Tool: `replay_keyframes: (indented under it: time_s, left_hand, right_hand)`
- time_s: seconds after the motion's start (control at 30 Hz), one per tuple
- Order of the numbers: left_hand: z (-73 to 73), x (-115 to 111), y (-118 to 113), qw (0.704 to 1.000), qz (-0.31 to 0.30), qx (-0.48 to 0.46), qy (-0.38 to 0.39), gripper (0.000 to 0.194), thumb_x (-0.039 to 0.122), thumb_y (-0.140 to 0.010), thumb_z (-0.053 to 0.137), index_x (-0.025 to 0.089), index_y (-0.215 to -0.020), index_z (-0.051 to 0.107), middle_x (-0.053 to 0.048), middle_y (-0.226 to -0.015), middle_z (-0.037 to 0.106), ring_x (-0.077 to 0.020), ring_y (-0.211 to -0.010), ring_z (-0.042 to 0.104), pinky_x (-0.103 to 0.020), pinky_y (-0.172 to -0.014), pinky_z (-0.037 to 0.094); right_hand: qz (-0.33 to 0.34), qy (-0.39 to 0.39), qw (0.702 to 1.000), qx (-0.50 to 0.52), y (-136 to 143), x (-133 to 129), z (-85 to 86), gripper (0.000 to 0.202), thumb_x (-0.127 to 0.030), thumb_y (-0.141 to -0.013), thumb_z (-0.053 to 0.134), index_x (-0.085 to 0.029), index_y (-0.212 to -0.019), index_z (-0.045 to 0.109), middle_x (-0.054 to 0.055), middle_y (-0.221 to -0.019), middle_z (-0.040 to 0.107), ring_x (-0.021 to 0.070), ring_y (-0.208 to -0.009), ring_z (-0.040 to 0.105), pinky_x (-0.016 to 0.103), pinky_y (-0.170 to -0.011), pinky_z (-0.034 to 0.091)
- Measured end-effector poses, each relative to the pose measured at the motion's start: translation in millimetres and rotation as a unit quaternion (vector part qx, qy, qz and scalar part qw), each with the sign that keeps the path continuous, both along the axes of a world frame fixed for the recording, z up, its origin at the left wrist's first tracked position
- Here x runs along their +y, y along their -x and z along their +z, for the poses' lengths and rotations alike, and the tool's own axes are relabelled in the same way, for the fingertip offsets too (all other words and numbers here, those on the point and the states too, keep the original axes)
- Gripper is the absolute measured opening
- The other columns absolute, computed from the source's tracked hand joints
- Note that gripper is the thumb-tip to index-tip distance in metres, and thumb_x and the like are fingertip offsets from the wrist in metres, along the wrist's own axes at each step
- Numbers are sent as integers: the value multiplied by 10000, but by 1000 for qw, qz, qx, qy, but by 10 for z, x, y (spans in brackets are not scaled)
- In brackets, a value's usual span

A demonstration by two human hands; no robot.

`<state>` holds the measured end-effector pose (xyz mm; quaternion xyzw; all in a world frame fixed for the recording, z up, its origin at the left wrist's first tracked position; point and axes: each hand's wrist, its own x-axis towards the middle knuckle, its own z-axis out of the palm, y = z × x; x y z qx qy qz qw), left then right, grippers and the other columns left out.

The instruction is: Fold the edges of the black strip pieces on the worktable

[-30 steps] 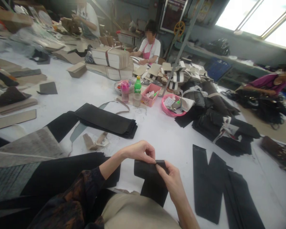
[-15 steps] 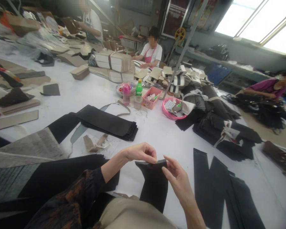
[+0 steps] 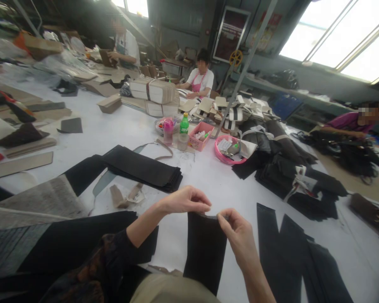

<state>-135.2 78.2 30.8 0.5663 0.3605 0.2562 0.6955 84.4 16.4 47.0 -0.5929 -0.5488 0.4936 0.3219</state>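
A black strip of material [image 3: 205, 250], leather-like or fabric, stretches from my hands down toward my body. My right hand [image 3: 240, 231] pinches its upper right corner between thumb and fingers. At the upper edge, left of that corner, my left hand [image 3: 186, 201] has its thumb and fingers closed together on the rim. A thin, greyish turned edge shows between the two hands. The strip's lower end is hidden below the frame and by my clothing.
A stack of black strips [image 3: 142, 166] lies ahead; more black pieces [image 3: 290, 248] lie at right. Beyond stand a pink basket [image 3: 222, 160], a pink box [image 3: 202, 136] and a green bottle [image 3: 183, 124]. A slanted pole [image 3: 240, 80] rises behind them. Several co-workers sit around.
The strip's upper end, earlier bent with a flared left corner, now lies flatter and straighter. My right thumb and fingers, earlier apart at the corner, have closed on it.
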Motion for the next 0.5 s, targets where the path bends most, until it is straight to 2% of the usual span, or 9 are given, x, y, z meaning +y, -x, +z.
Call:
replay_keyframes:
  time_s: [0.07,0.13,0.27,0.33,0.43,0.5]
  left_hand:
    - [35,1,31,999,19,15,-24,460,444,-710,794,158,-1052,681,-40,-816,712,-156,-738,620,-271,-672,460]
    - [66,-20,26,998,3,30,-64,488,428,-649,842,169,-1028,678,-41,-844,713,-171,-777,628,-281,-696,475]
    - [81,-91,-85,994,11,29,-106,201,337,-750,748,161,-835,699,-20,-767,692,-148,-738,605,-261,-683,461]
    - [61,-117,-148,995,33,11,-90,118,268,-775,691,151,-776,681,-5,-707,661,-126,-681,567,-246,-640,433]
    - [20,-141,-216,997,68,-26,-35,88,209,-716,697,142,-729,642,18,-650,597,-103,-619,493,-231,-570,364]
    - [-4,-153,-251,995,83,-50,9,100,196,-680,698,139,-722,629,25,-619,567,-94,-581,452,-234,-527,309]
  right_hand:
    - [-16,11,1000,10,-31,18,-7,332,-511,-835,623,-183,-792,601,-21,-704,518,121,-669,430,256,-624,362]
    - [-21,17,1000,13,-53,30,-17,344,-523,-829,626,-181,-795,600,-23,-699,509,119,-662,420,254,-614,350]
    - [-24,19,999,21,-54,45,-39,354,-530,-818,639,-178,-793,599,-18,-707,521,121,-667,433,251,-620,361]
    - [-37,26,998,42,-37,45,-32,356,-533,-808,651,-182,-849,605,-14,-723,542,124,-669,458,249,-619,377]
    - [-59,39,992,100,-14,31,4,495,-531,-797,666,-217,-1168,569,-18,-751,590,135,-670,519,251,-634,423]
    - [-60,33,990,121,-10,27,8,565,-552,-789,658,-236,-1247,557,-3,-779,635,157,-704,573,267,-672,461]
